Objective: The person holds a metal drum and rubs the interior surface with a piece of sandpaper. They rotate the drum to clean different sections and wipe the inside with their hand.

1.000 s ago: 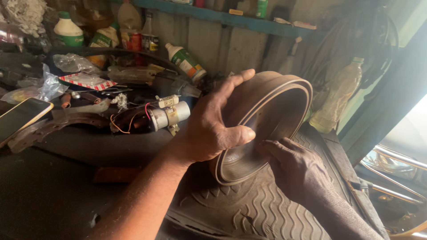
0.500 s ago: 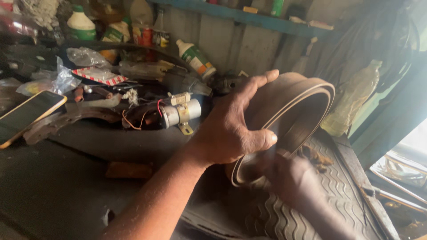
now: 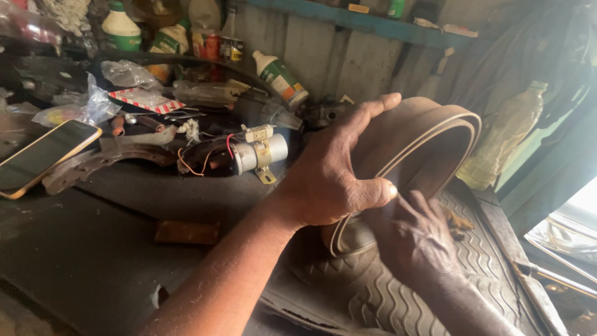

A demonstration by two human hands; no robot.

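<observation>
Head view, left hand (image 3: 329, 180): fingers spread wide, clasping the coiled rubber belt (image 3: 429, 155) over its outer band, thumb pressed to the rim.
Right hand (image 3: 413, 239): fingers tucked inside the coil, gripping its lower edge.
Belt's place: upright on the ribbed rubber mat (image 3: 435, 292), at the workbench's right end.
Risk: the springy, smooth coil could uncurl if the thumb slipped.
Nearby: metal cylinder motor (image 3: 260, 154), wired; smartphone (image 3: 37, 155) at the left edge.

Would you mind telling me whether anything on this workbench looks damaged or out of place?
A phone lies at the left bench edge, overhanging beside rusty parts. A green-capped bottle lies tipped over among the clutter. The curved lining in the left hand shows no damage.
</observation>
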